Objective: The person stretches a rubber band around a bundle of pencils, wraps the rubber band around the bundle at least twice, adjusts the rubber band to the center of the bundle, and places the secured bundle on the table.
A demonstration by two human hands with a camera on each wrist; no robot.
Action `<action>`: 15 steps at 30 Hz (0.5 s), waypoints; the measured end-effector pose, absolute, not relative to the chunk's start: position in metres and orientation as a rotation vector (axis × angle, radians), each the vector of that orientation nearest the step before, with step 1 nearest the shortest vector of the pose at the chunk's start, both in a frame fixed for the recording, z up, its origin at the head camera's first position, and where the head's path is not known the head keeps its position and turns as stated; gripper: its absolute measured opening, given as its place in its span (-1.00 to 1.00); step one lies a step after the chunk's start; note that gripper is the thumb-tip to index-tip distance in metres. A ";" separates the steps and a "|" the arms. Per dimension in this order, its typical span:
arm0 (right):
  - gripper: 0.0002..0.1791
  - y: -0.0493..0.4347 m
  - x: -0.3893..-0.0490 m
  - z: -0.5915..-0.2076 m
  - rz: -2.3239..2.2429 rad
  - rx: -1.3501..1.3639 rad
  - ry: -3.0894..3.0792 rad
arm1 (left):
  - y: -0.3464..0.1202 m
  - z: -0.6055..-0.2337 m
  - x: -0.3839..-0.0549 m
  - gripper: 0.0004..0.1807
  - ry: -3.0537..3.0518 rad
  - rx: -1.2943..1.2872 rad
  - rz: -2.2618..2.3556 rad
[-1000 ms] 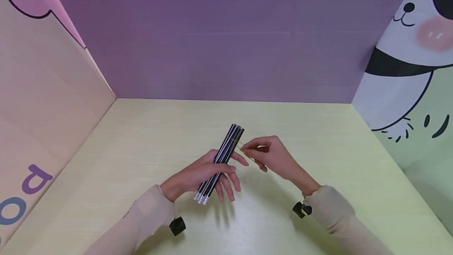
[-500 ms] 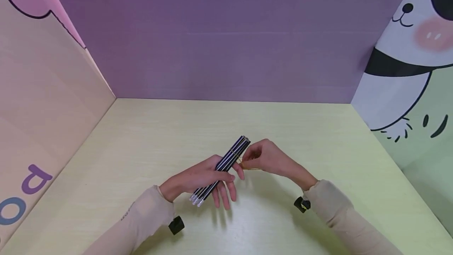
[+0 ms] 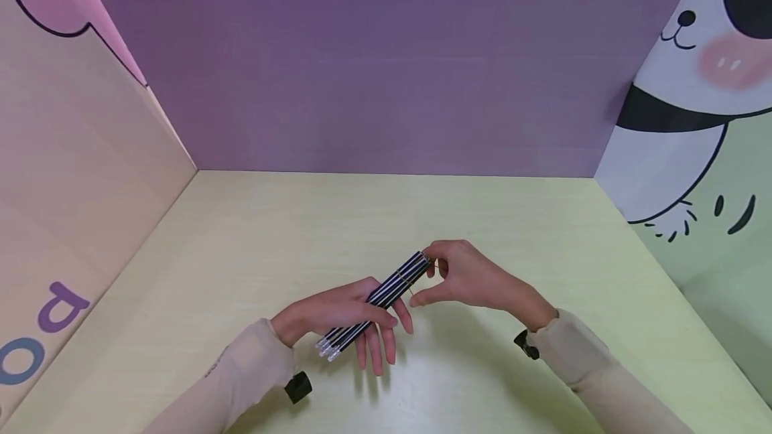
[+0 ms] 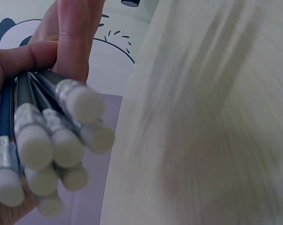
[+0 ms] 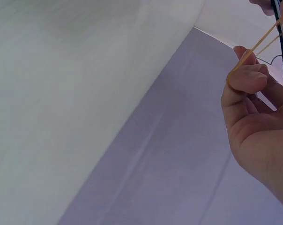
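My left hand (image 3: 340, 305) holds a bundle of dark striped pencils (image 3: 386, 292), thumb across the top and the other fingers spread beneath. The bundle slants above the table, its white eraser ends (image 4: 36, 147) toward me in the left wrist view. A thin yellow rubber band (image 5: 264, 38) circles the pencils near their far end. Part of it stretches out to my right hand (image 3: 476, 276), where it hooks around bent fingers in the right wrist view. The right fingertips are beside the far pencil ends; the head view partly hides them.
The pale wooden table (image 3: 271, 233) lies under both hands. A purple wall (image 3: 386, 65) stands at the back. Printed side panels flank the table, the right panel (image 3: 675, 153) bearing a panda drawing.
The pencil bundle has tilted flatter, its far end moving right and toward me. My right hand has moved up against that end, its thumb and fingers spreading apart with the band.
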State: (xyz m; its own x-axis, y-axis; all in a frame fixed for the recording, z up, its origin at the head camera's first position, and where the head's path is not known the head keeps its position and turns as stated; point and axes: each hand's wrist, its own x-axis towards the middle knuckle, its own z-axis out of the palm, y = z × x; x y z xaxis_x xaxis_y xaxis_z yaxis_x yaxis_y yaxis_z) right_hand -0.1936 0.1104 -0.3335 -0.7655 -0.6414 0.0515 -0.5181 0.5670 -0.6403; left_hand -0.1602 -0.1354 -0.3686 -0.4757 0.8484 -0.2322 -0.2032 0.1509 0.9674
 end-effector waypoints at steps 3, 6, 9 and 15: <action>-0.58 0.113 -0.190 -0.328 -0.921 -1.039 2.666 | -0.134 -0.370 -0.160 -0.73 1.515 0.659 1.468; -0.54 0.114 -0.186 -0.324 -0.834 -1.118 2.769 | -0.133 -0.371 -0.160 -0.73 1.532 0.652 1.459; -0.46 0.115 -0.181 -0.322 -0.707 -1.208 2.883 | -0.132 -0.372 -0.160 -0.74 1.580 0.640 1.443; -0.37 0.112 -0.170 -0.322 -0.340 -1.333 3.069 | -0.128 -0.371 -0.156 -0.78 1.720 0.585 1.388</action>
State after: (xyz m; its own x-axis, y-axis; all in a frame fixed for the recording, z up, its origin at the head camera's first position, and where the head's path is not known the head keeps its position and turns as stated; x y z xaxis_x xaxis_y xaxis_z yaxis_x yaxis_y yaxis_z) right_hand -0.1703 0.1118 -0.3219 -0.6650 -0.6922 0.2803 -0.7368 0.6694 -0.0949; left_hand -0.1565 -0.1277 -0.3710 -0.5477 0.7768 -0.3109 -0.1395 0.2817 0.9493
